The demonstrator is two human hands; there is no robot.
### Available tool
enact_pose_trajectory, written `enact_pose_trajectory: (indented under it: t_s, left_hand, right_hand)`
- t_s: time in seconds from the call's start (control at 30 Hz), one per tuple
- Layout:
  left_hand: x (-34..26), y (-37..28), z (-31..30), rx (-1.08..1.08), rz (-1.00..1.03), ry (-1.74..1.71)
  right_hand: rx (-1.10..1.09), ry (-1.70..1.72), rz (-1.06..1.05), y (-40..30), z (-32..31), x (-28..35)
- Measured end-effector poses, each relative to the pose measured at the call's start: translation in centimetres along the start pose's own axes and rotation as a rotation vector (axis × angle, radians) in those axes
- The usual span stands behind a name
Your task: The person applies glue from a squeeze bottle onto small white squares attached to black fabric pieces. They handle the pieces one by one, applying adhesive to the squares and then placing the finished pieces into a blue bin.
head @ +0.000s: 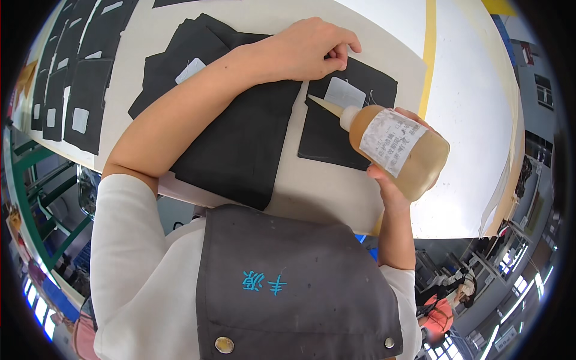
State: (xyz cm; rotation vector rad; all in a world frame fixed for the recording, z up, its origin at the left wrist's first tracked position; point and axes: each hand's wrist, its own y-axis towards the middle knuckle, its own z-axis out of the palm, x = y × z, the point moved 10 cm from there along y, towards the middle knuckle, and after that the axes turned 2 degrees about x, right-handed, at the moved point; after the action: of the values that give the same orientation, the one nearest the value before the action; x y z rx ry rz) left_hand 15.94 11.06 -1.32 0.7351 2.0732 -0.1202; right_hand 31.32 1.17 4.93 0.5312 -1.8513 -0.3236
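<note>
My right hand (384,177) holds a squeeze bottle of amber liquid (411,157), tilted, its cone nozzle pointing up and left. The nozzle tip is over the left edge of a black fabric piece (333,139) bearing a white patch (345,93) and loose threads. My left hand (321,49) reaches across to this piece's upper left corner, fingers curled; whether they pinch anything is hidden. Under my left forearm lies a fanned stack of black fabric pieces (234,148); one shows a white patch (190,70).
Rows of black fabric pieces with white patches (85,94) lie at the table's far left. Yellow tape (427,58) runs along a white sheet (468,148) on the right. A green metal frame (27,180) stands left of the table. Co-workers (438,315) are beyond the lower right.
</note>
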Motion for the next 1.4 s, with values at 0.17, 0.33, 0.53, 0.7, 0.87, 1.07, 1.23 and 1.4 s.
enact_pose_trajectory:
  t_s: [0.17,0.33,0.53,0.7,0.87,1.07,1.23,1.4]
  left_hand:
    - [0.0,0.0,0.0,0.004,-0.005,-0.010]
    - [-0.3,-0.1,0.2,0.002,0.001,0.026]
    - [-2.4,-0.4,1.0,0.022,0.021,0.290]
    - [-4.1,1.0,3.4,0.049,0.100,0.414]
    - [-5.2,4.7,5.8,0.347,0.010,0.340]
    - [-1.4,6.8,5.6,0.540,-0.044,0.255]
    - [2.7,12.1,-3.1,0.150,-0.302,-0.065]
    - [12.1,11.1,-8.5,-0.683,-0.682,-0.905]
  right_hand:
    - [-0.091,0.068,0.137,-0.7,-1.6,-1.6]
    - [-0.091,0.077,0.357,-3.6,-4.0,-4.0]
    - [0.068,0.128,0.435,-4.6,-3.6,-4.4]
    - [-0.302,1.352,0.592,-2.8,-6.7,-8.7]
    - [-0.676,1.479,0.388,-2.8,-15.5,-14.7]
    - [-0.707,1.532,0.424,-3.1,-15.4,-15.7]
    - [-0.704,1.548,0.422,-3.0,-15.0,-14.9]
    - [-0.705,1.564,0.421,-3.2,-15.1,-15.0]
